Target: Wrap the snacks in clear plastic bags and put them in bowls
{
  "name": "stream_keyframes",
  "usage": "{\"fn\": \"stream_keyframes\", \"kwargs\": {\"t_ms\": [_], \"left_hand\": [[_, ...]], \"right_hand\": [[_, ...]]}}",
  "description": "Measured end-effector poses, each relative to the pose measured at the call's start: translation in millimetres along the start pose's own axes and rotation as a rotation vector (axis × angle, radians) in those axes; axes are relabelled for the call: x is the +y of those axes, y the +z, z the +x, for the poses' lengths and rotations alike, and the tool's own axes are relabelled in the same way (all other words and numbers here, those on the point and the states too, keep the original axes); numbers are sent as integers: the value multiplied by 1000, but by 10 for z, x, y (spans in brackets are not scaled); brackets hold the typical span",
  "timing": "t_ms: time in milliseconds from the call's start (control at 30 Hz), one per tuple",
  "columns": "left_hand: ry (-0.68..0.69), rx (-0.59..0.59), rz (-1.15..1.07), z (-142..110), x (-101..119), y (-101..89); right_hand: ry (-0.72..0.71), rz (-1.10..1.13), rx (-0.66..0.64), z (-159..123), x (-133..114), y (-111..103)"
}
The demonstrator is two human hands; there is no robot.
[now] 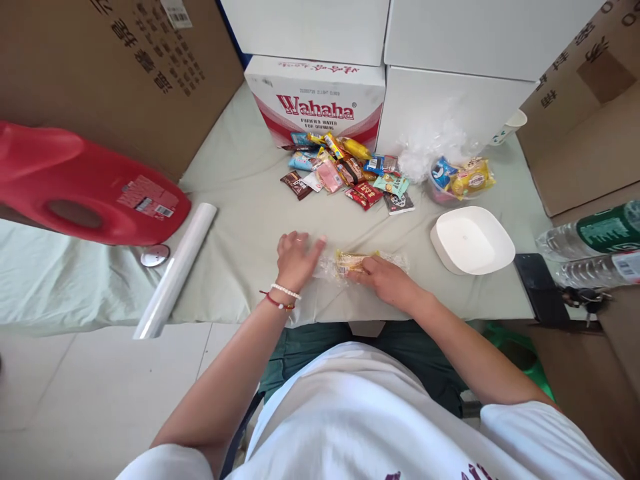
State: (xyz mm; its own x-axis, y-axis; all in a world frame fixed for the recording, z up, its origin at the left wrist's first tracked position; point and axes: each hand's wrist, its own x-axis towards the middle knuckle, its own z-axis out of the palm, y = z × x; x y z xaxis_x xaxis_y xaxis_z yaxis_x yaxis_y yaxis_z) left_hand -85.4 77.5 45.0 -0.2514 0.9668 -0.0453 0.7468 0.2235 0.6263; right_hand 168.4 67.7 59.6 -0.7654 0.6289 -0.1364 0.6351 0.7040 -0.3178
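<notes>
In front of me lies a yellow snack packet [344, 262] on a piece of clear plastic film [399, 263]. My right hand [387, 280] closes on the packet from its right side, with the thumb and fingertips at its near edge. To the left is my left hand [295, 257], palm down, fingers spread and thumb reaching toward the film's left part. Whether the thumb touches the film, I cannot tell. A pile of small wrapped snacks [327, 175] sits farther back on the table.
At right stand a white square bowl [473, 240] and a clear tub of snacks [463, 183] beside crumpled plastic [433, 147]. A film roll [177, 270] and red jug [95, 187] lie left. A phone [541, 287] and water bottles [595, 233] lie right; a Wahaha box [320, 100] stands behind.
</notes>
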Motion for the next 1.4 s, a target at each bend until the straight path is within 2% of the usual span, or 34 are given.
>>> {"fn": "stream_keyframes", "kwargs": {"t_ms": [133,233,300,367,433,500,567,633,667,733,800,900,1000,1067,1133,1200,1267,1400], "left_hand": [[127,-229,86,-174,92,-95],[139,-202,-45,-360,212,-84],[143,-167,-200,-454,340,12],[216,-169,-309,-521,471,150],[359,-191,-258,-571,565,280],[515,-207,-75,-619,603,377],[614,-206,110,-672,589,445],[659,-180,235,-727,538,499],[671,-164,271,-751,504,523],[686,-129,294,-781,430,558],[697,-101,289,-789,359,571],[733,-82,329,-783,288,564],[777,-64,409,-802,274,587],[794,-62,440,-828,283,635],[796,-67,432,-850,289,678],[802,-59,353,-855,272,676],[840,-31,193,-838,214,602],[927,60,-120,-787,-62,268]], "right_hand": [[43,44,0,10,18,21],[47,54,44,33,4,84],[41,62,101,27,-17,123],[31,115,174,-26,-23,149],[-22,241,244,-130,4,160],[-59,408,317,-262,65,165],[88,478,464,-380,134,183],[394,382,612,-455,186,220],[531,304,642,-477,201,241],[645,207,592,-496,216,264],[613,238,543,-490,222,228],[561,412,545,-388,224,42],[554,484,505,-84,141,-175],[551,409,458,209,16,-250],[552,303,353,498,-115,-255],[532,226,228,706,-197,-221],[519,192,171,787,-226,-179],[536,190,213,675,-268,-106]]}}
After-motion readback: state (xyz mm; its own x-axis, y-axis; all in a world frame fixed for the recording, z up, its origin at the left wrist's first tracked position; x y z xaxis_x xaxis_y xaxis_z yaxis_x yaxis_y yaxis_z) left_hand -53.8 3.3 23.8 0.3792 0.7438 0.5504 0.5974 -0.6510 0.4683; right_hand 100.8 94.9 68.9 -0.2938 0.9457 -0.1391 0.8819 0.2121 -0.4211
